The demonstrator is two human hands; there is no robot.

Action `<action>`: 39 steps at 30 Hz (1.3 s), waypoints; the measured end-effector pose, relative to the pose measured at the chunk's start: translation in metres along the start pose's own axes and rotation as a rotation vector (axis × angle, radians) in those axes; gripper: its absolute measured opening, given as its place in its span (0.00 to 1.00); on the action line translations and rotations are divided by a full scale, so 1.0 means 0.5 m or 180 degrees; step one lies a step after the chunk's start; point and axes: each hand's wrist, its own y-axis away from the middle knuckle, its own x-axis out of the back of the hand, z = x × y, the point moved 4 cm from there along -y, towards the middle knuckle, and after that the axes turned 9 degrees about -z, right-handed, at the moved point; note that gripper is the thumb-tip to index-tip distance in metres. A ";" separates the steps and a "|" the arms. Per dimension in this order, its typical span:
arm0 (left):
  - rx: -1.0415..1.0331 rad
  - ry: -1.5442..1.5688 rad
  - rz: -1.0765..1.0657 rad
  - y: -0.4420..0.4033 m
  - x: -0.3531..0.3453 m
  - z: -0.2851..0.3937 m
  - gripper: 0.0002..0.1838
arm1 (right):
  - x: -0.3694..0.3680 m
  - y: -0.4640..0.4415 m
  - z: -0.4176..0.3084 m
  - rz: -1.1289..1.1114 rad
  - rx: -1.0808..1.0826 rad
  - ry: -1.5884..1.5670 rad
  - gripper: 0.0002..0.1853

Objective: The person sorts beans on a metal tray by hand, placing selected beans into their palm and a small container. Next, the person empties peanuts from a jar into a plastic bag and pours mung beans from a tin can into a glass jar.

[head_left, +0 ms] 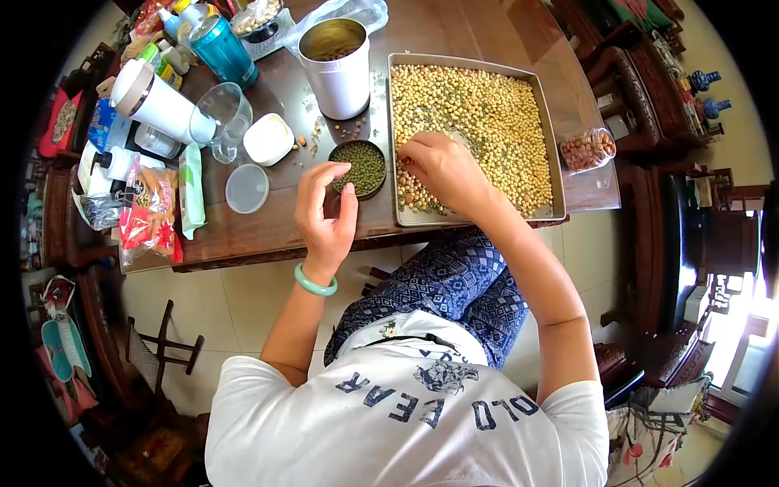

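Observation:
My left hand (324, 213), with a green bangle (315, 282) on the wrist, is at the near left side of a small round tin (385, 180) of green beans. Its thumb and fingers are apart and overlap the tin's rim in view; whether they touch it I cannot tell. Over the left part of a rectangular metal tray (479, 219), my right hand (442, 169) has its fingertips pinched together. What they hold, if anything, is hidden. Yellow soybeans (511, 105) mixed with green beans and a few reddish ones fill the tray.
A white canister (341, 85) stands behind the tin. Left of it are a white lidded tub (268, 140), a clear plastic lid (247, 189) and a clear cup (225, 114). Bottles and packets crowd the table's left end. A jar of peanuts (588, 151) lies right of the tray.

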 end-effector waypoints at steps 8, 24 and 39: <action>0.0024 0.0237 0.0066 0.005 -0.001 -0.007 0.12 | 0.000 -0.006 0.004 -0.0114 0.0101 -0.0097 0.09; -0.0042 -0.0071 -0.0011 0.000 -0.002 0.009 0.09 | -0.018 0.021 -0.025 -0.0278 -0.0123 -0.0322 0.11; -0.0092 -0.0348 -0.0090 0.001 -0.007 0.025 0.08 | -0.014 0.031 -0.021 -0.0038 -0.0189 0.0340 0.03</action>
